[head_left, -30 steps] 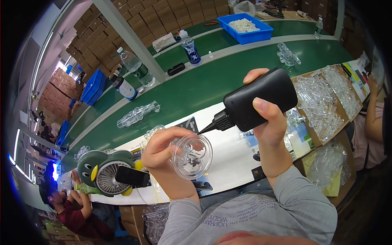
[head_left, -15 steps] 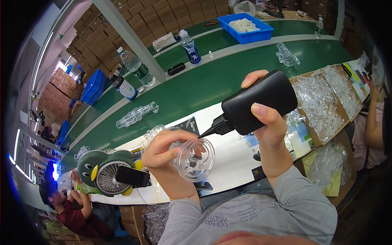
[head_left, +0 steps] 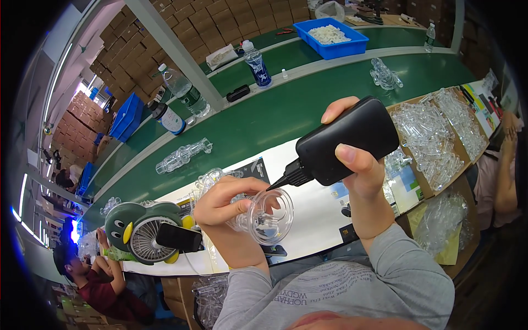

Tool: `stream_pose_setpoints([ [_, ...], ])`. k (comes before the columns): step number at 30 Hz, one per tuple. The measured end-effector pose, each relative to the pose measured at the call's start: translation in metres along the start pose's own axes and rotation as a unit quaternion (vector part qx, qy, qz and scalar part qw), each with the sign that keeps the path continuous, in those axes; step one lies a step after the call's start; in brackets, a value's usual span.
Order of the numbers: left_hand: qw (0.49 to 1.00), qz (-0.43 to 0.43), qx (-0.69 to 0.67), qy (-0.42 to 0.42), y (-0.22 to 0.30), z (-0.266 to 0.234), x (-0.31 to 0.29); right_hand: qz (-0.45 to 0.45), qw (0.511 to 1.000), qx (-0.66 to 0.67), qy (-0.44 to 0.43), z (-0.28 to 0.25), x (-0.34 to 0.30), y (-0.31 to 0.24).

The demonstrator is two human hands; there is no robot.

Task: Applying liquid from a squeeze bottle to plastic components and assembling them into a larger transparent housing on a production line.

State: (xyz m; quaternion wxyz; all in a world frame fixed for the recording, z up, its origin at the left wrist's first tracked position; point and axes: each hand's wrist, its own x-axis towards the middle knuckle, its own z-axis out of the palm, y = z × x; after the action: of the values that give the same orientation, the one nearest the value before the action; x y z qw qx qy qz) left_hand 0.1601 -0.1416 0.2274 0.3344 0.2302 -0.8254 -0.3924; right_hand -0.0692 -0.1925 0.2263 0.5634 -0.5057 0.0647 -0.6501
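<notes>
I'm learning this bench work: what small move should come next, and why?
Probably a slight turn of the clear round piece by the left hand, with the right hand steadying the black bottle. The bottle is tilted, its nozzle ending at the piece's upper rim, though contact is hard to tell. A small turn would bring another stretch of rim under the tip.

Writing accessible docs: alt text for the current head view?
The right hand holds a tilted black bottle, nozzle close to a clear flared plastic piece in the left hand. A penguin fan stands left, clear tubes right.
</notes>
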Motion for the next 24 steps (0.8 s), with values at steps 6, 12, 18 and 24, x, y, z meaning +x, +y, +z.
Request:
stream_pose_setpoints([
  [6, 0.998, -0.039, 0.046, -0.012, 0.003, -0.001, 0.003, 0.002, 1.0, 0.001, 0.0, 0.001, -0.001, 0.0],
  [12, 0.997, 0.003, 0.072, -0.012, -0.001, -0.001, 0.006, 0.009, 1.0, -0.009, -0.005, 0.0, -0.001, 0.0],
  [18, 0.998, -0.042, 0.016, -0.04, -0.007, -0.006, 0.005, 0.006, 1.0, -0.005, -0.007, 0.003, 0.0, 0.0],
  [24, 0.996, -0.06, -0.004, -0.063, -0.008, -0.007, 0.006, 0.016, 1.0, -0.006, -0.01, 0.001, -0.002, 0.001],
])
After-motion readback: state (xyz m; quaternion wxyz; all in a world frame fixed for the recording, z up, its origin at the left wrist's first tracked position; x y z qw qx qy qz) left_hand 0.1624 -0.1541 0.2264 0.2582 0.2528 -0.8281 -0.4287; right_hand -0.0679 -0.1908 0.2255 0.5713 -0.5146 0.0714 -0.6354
